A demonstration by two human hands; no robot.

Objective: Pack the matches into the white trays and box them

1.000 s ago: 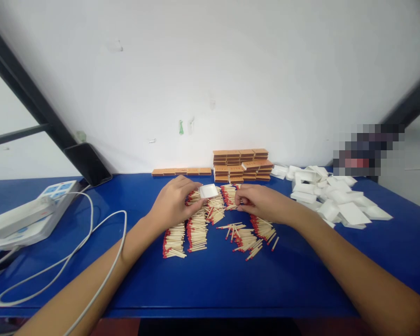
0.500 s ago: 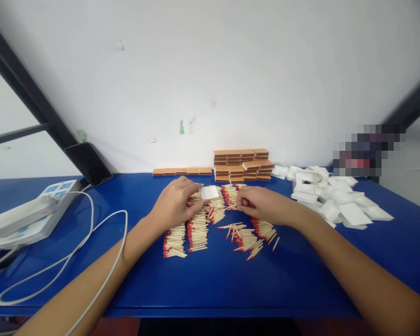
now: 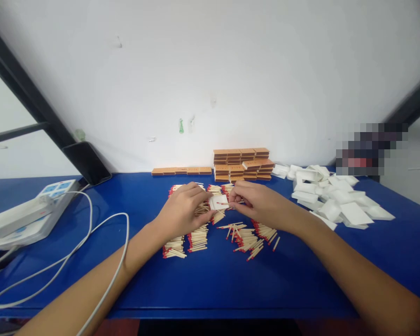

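Note:
My left hand [image 3: 187, 207] grips a small white matchbox tray [image 3: 217, 200] between thumb and fingers at its left side. Pinched in my right hand [image 3: 254, 203] is a match [image 3: 223, 203], its red head over the inside of the tray. Beneath and around both hands lie rows of red-tipped matches [image 3: 198, 239] on the blue table. A looser heap of matches [image 3: 245, 239] spreads in front of my right hand, beside another row [image 3: 265, 229]. My fingers hide part of the rows.
Orange-brown matchboxes [image 3: 243, 165] are stacked against the wall, with a low row of matchboxes [image 3: 181, 171] to their left. White trays [image 3: 336, 196] are piled at the right. A power strip [image 3: 31, 214], white cable [image 3: 91, 233] and black phone-like slab [image 3: 87, 163] occupy the left.
My left hand has moved the white tray slightly right and nearer. My right hand has come left to the tray, and a match now shows in its fingers.

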